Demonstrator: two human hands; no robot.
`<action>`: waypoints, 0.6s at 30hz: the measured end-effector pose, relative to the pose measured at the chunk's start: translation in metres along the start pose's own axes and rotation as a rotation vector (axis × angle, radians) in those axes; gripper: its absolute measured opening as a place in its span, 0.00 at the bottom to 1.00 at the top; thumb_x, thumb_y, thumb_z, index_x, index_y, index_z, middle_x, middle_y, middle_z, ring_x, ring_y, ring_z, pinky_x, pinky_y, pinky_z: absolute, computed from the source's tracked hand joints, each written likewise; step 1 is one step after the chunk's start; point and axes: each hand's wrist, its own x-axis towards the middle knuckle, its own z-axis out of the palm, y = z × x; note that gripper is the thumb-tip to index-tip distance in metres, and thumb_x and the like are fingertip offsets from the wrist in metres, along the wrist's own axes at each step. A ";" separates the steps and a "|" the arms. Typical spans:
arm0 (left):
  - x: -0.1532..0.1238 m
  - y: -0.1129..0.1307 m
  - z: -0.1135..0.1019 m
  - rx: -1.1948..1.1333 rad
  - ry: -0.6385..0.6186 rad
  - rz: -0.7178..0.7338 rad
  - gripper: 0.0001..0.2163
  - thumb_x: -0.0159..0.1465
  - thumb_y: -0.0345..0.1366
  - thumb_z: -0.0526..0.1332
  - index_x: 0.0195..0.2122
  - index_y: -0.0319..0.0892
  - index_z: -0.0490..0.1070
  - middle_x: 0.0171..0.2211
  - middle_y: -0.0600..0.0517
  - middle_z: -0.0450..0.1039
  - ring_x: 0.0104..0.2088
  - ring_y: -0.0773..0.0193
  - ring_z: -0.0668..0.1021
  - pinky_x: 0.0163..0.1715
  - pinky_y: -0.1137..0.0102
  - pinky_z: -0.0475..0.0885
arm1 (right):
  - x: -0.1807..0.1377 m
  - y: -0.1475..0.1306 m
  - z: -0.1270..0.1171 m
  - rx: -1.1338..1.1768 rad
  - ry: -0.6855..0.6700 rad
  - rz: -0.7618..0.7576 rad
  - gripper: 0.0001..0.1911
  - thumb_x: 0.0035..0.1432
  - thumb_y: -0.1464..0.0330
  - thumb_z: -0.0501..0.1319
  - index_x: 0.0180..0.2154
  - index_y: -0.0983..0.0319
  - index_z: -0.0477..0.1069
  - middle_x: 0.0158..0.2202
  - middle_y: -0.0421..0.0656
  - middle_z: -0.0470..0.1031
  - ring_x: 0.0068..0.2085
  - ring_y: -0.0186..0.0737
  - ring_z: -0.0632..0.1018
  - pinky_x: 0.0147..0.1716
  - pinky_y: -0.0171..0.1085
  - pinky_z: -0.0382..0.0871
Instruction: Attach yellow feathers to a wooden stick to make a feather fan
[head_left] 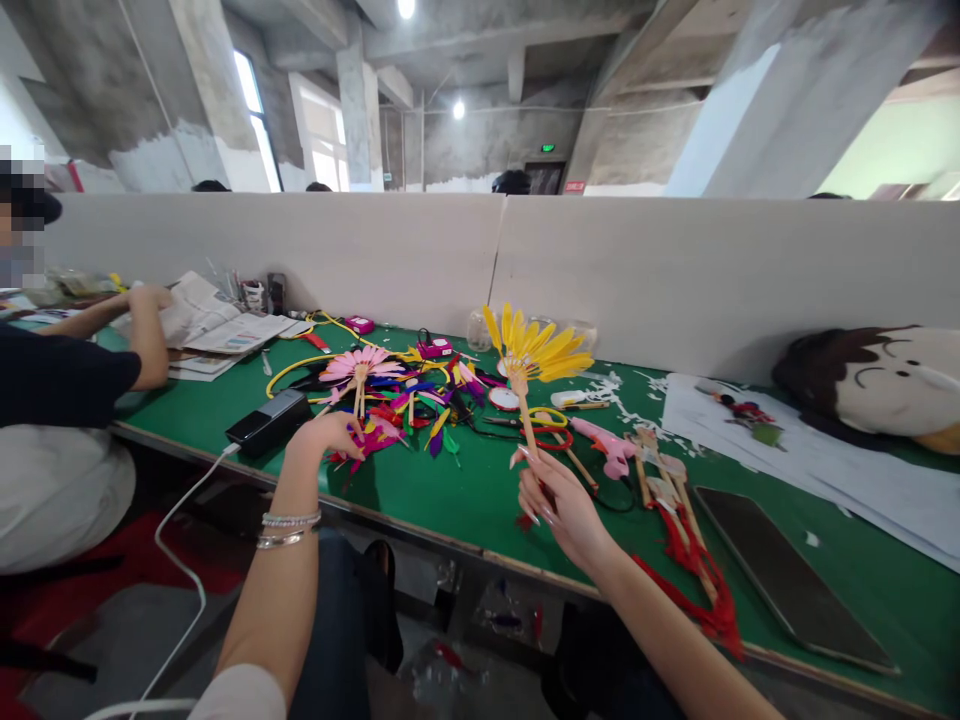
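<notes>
In my right hand, closed around its wooden handle, a fan of yellow feathers stands upright above the table. My left hand reaches to the pile, fingers loosely bent and apart, beside magenta feathers. Whether its fingertips touch them I cannot tell. Just behind that hand is a pink feather fan with a wooden handle. Loose feathers in purple, green, yellow and red lie around it. Between my hands and to the right are red-handled scissors and a pink glue gun.
Wooden handles with red tassels and a dark flat tablet-like slab lie at right. A black power bank with a white cable sits near the left front edge. A co-worker sits at left by newspapers. A white partition stands behind.
</notes>
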 end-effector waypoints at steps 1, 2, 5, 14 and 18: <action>0.002 -0.002 0.001 -0.003 0.006 -0.021 0.23 0.38 0.39 0.67 0.38 0.43 0.69 0.24 0.54 0.74 0.28 0.64 0.75 0.25 0.75 0.66 | 0.000 0.000 0.000 0.005 0.004 -0.003 0.12 0.50 0.60 0.59 0.29 0.62 0.64 0.09 0.28 0.48 0.12 0.26 0.49 0.13 0.30 0.50; 0.004 -0.003 0.001 -0.001 0.015 -0.042 0.23 0.38 0.37 0.67 0.39 0.43 0.69 0.24 0.55 0.74 0.27 0.64 0.75 0.24 0.76 0.66 | 0.000 0.000 0.000 0.011 0.007 -0.005 0.12 0.50 0.60 0.60 0.29 0.62 0.64 0.09 0.28 0.49 0.12 0.26 0.49 0.13 0.29 0.50; 0.008 -0.006 0.002 0.027 0.033 -0.071 0.19 0.40 0.35 0.66 0.37 0.44 0.70 0.24 0.54 0.74 0.27 0.64 0.75 0.23 0.75 0.66 | 0.000 0.000 0.000 0.025 0.006 0.000 0.12 0.50 0.60 0.60 0.29 0.62 0.64 0.09 0.28 0.49 0.12 0.26 0.49 0.13 0.29 0.49; -0.002 0.006 -0.006 -0.009 0.336 -0.087 0.10 0.50 0.38 0.60 0.35 0.47 0.73 0.33 0.53 0.76 0.33 0.63 0.76 0.27 0.75 0.65 | -0.002 -0.002 0.006 0.053 -0.029 0.029 0.11 0.51 0.61 0.59 0.30 0.62 0.64 0.09 0.28 0.49 0.12 0.25 0.48 0.13 0.29 0.49; -0.015 0.021 -0.013 -0.114 0.559 -0.023 0.13 0.55 0.43 0.58 0.40 0.48 0.71 0.35 0.54 0.76 0.39 0.63 0.75 0.31 0.75 0.65 | -0.001 -0.002 0.008 0.065 -0.035 0.024 0.11 0.50 0.62 0.60 0.30 0.62 0.64 0.09 0.28 0.50 0.12 0.26 0.49 0.12 0.29 0.49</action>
